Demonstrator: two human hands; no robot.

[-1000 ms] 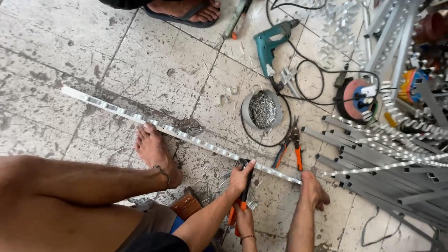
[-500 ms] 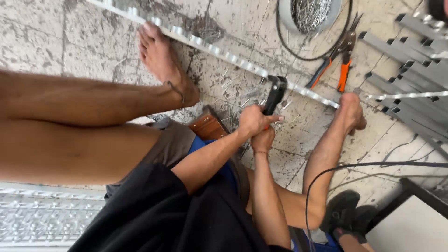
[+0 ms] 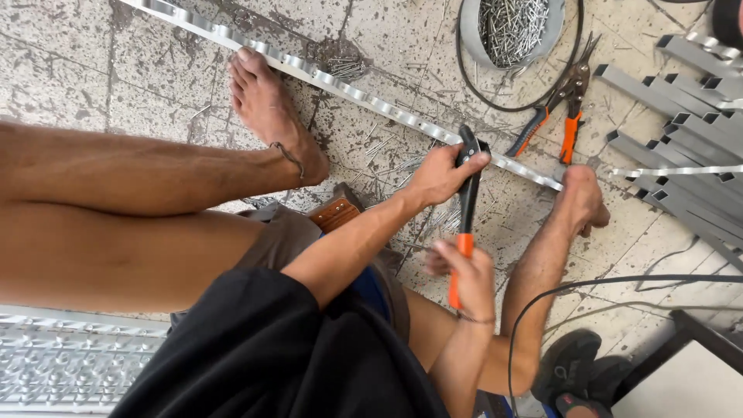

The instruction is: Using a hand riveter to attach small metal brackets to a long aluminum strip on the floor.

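Note:
I sit on a tiled floor with a long perforated metal strip [image 3: 364,97] running diagonally in front of me. A black riveting tool with orange handle grips [image 3: 467,209] stands with its head on the strip. My left hand [image 3: 435,175] grips the tool's upper part near the head. My right hand [image 3: 467,276] holds the lower orange handle. My bare left foot [image 3: 271,112] rests against the strip, and my right foot [image 3: 580,200] presses on the strip's near end.
A round bowl of rivets [image 3: 511,27] ringed by a black cable sits at the top. Orange-handled tin snips [image 3: 559,112] lie beside grey metal profiles [image 3: 689,147] at right. A perforated metal panel [image 3: 77,364] is at lower left, a dark shoe [image 3: 573,364] at lower right.
The view has dropped closer over my lap and the strip. My right hand has moved down the tool, away from my left hand, onto the orange handle.

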